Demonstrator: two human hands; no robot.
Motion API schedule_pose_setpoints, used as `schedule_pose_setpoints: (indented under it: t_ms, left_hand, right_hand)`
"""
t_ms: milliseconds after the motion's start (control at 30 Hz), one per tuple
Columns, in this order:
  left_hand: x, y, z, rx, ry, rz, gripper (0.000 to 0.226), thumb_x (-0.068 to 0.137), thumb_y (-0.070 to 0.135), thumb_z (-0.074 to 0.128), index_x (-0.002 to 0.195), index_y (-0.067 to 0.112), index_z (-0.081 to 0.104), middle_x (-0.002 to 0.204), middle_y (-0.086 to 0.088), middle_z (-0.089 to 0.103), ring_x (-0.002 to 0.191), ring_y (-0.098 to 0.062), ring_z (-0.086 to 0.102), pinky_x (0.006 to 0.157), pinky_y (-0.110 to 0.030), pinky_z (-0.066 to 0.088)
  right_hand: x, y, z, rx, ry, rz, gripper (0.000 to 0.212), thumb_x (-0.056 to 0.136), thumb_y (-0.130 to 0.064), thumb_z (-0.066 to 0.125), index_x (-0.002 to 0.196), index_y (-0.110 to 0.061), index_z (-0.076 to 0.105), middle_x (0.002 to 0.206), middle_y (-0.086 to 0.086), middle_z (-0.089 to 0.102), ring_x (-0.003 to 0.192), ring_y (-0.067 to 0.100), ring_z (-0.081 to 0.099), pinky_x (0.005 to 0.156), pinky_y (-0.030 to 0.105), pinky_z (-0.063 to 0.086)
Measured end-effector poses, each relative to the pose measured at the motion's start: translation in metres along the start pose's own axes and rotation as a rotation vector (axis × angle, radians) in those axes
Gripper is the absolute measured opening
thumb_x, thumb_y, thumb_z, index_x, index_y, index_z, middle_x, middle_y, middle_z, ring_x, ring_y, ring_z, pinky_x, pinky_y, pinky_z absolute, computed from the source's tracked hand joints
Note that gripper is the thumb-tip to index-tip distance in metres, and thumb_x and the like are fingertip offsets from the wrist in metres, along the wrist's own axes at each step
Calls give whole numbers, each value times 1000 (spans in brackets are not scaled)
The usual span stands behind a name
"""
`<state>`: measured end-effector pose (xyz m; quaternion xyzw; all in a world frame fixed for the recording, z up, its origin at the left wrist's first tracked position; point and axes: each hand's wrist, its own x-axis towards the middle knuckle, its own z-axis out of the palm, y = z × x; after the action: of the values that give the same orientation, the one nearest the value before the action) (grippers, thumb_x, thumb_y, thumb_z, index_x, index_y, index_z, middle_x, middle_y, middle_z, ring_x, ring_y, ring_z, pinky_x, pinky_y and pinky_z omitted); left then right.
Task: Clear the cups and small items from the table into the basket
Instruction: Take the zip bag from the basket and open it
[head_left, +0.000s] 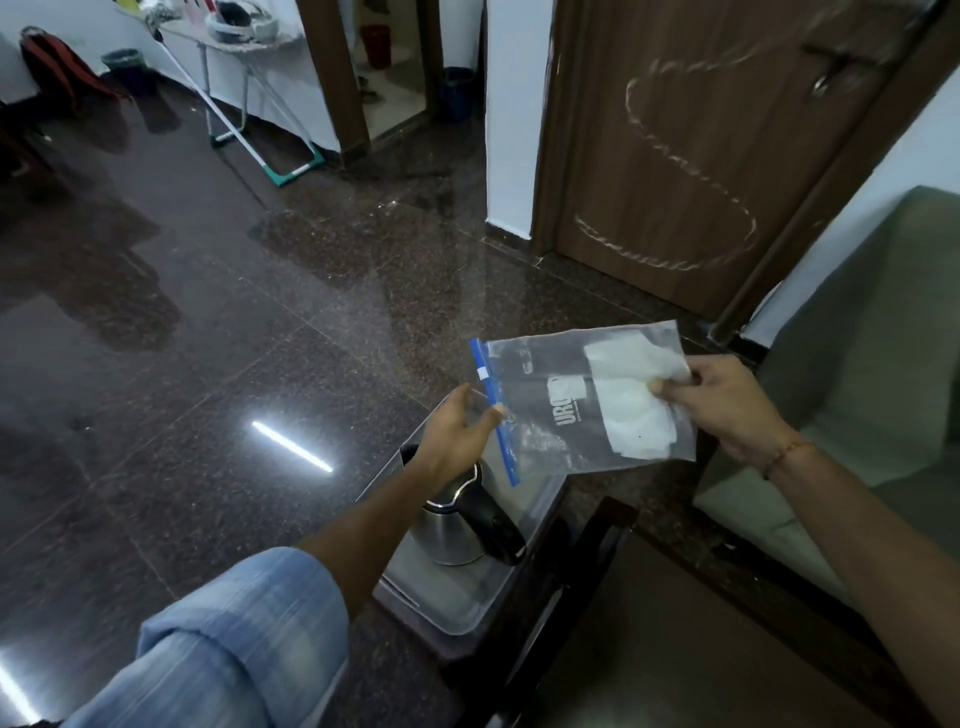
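Observation:
A clear zip bag (550, 410) with a blue seal strip and white paper inside is held in the air in front of me. My right hand (722, 400) pinches its right side over the paper. My left hand (457, 431) has thumb and fingers at the blue strip on the bag's left edge. Below the bag, a steel kettle (457, 519) with a black handle stands in a clear plastic basket (452, 613), which sits beside the dark wooden table (649, 649) at the lower right.
Polished dark granite floor (208, 364) spreads to the left. A brown door (701, 156) stands ahead, a green sofa (857, 389) at the right. An ironing board (244, 47) with clutter and a mop stand at the far back left.

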<state>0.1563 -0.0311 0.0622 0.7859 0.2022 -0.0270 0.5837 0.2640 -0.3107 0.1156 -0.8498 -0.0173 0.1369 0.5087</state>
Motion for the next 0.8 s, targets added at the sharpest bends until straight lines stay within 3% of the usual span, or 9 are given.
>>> schedule_pose_setpoints:
  t_ms: [67, 167, 300, 400, 467, 534, 634, 734, 801]
  left_hand:
    - [-5, 14, 1, -136, -78, -17, 30, 97, 21, 57, 124, 8, 58, 109, -4, 69, 110, -24, 64, 102, -37, 47]
    - [-22, 39, 1, -239, -243, 1, 19, 98, 19, 54, 103, 8, 69, 96, -8, 75, 91, -25, 71, 84, -41, 56]
    - [-53, 70, 11, -239, -318, 53, 13, 93, 15, 64, 98, 4, 70, 91, -13, 75, 82, -26, 74, 68, -38, 61]
    - [-78, 92, 24, -188, -361, 99, 14, 89, 15, 70, 95, 2, 70, 87, -13, 76, 78, -26, 75, 63, -36, 62]
    - [-93, 103, 34, -144, -401, 116, 15, 84, 13, 75, 93, 1, 70, 81, -10, 76, 74, -24, 75, 60, -34, 61]
    - [-107, 112, 48, -82, -422, 141, 16, 80, 13, 79, 88, 2, 70, 78, -13, 75, 71, -24, 75, 59, -34, 61]
    - [-134, 122, 75, 74, -398, 236, 10, 76, 4, 80, 74, 7, 70, 72, -15, 73, 66, -21, 74, 59, -36, 62]
    - [-162, 125, 100, 212, -422, 368, 10, 69, -4, 73, 70, 6, 71, 67, -7, 72, 60, -12, 71, 57, -31, 61]
    - [-181, 125, 113, 246, -493, 413, 14, 64, -2, 72, 73, 8, 73, 65, -3, 72, 60, -5, 68, 59, -25, 58]
  right_hand:
    - [-14, 2, -15, 205, -25, 75, 16, 81, -5, 75, 91, -17, 73, 94, -1, 75, 76, 11, 73, 64, 24, 59]
    - [-37, 8, -31, 381, -6, 167, 15, 79, 0, 73, 93, -6, 72, 94, 6, 76, 74, 13, 75, 57, 22, 58]
    - [-79, 25, -36, 411, 82, 238, 28, 79, -4, 75, 106, -2, 69, 97, 6, 77, 73, 15, 75, 55, 23, 57]
    - [-117, 28, -26, 77, 317, 168, 61, 76, -16, 83, 129, -4, 55, 119, 9, 65, 99, 21, 65, 79, 30, 54]
    - [-143, 19, -15, -23, 461, 118, 69, 76, -25, 82, 134, -9, 50, 127, 11, 57, 112, 25, 58, 95, 37, 49]
    - [-171, 1, -2, 31, 478, 66, 56, 74, -38, 80, 122, -17, 60, 113, 2, 65, 99, 18, 64, 87, 34, 53]
    - [-206, -24, 13, 293, 285, 126, 49, 61, -56, 81, 92, -20, 71, 84, -1, 75, 79, 14, 72, 67, 27, 57]
    - [-230, -27, 9, 427, 235, 179, 38, 61, -46, 85, 69, -13, 68, 70, 8, 72, 68, 24, 73, 60, 34, 60]
    - [-244, -16, -3, 357, 309, 187, 30, 70, -35, 80, 56, -15, 62, 53, 1, 62, 52, 15, 63, 50, 27, 53]
